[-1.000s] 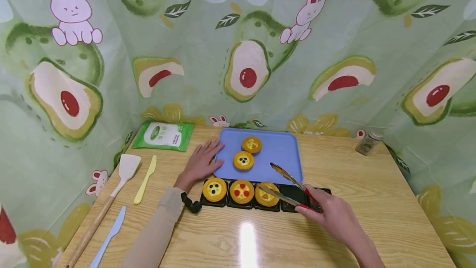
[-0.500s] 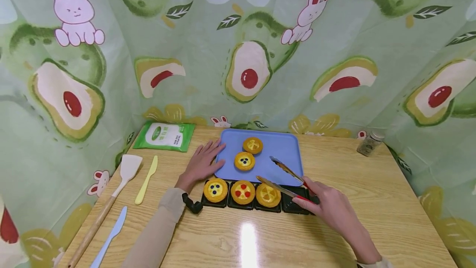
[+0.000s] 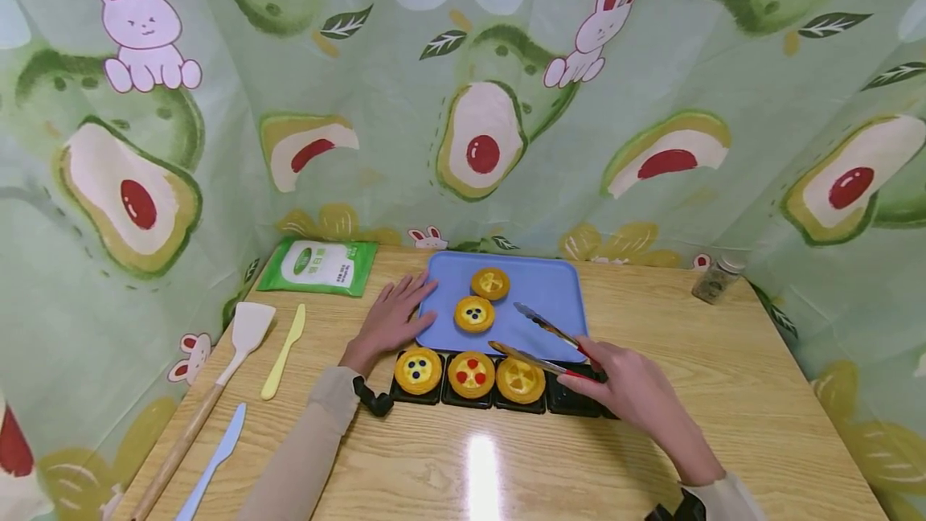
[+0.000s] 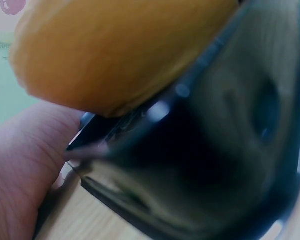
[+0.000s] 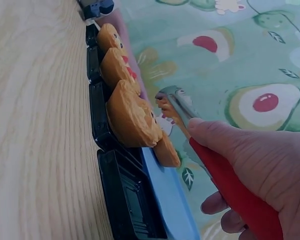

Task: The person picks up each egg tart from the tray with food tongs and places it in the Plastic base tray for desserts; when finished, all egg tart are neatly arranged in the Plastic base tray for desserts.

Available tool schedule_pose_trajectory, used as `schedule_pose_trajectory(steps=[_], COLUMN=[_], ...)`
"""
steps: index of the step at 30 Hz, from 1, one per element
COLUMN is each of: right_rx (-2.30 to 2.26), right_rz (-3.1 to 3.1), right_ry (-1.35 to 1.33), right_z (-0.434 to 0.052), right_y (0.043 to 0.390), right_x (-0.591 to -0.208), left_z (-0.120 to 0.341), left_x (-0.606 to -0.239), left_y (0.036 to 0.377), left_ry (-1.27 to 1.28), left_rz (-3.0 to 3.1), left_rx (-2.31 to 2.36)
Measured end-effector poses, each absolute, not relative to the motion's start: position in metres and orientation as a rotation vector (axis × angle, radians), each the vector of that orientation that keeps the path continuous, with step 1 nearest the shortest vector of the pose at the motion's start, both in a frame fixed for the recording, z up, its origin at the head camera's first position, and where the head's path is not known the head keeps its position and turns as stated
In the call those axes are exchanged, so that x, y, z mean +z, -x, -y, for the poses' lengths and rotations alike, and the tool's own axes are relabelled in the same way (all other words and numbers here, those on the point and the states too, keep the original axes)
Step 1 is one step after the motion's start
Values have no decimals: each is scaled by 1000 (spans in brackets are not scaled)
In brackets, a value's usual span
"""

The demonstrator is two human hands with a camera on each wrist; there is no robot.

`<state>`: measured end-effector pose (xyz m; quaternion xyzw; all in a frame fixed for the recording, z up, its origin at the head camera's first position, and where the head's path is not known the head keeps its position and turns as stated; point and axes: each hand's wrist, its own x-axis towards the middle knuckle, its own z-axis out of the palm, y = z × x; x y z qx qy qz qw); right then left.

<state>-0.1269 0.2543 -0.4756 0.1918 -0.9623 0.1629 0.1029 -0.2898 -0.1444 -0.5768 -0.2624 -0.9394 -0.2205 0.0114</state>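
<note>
My right hand grips red-handled metal tongs, whose arms are spread with nothing between them. The tips hover over the front of the blue tray. On that tray lie a blueberry-topped tart and, behind it, a tart with pale yellow pieces. My left hand rests with straight fingers at the tray's left edge. In front runs a row of black square containers. Its left ones hold a blueberry tart, a red-topped tart and a yellow-topped tart.
A green-and-white packet lies at the back left. Along the left side are a white spatula with a wooden handle, a yellow knife and a blue knife. A small jar stands at the back right.
The right hand and the tongs have shifted left and slightly away from me, their tips leaving the yellow-topped tart in the row. My left hand stays in place.
</note>
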Motion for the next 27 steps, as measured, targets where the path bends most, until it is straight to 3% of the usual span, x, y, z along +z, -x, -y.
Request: schedule_pose_trajectory(steps=[27], right_rx=[376], right_rz=[2919], right_ry=[-712], right_z=[-226], right_y=[181], right_x=[-486], left_z=[146], left_x=[-578], left_y=[292], left_ry=[822], left_rz=[2935], left_rx=[-652])
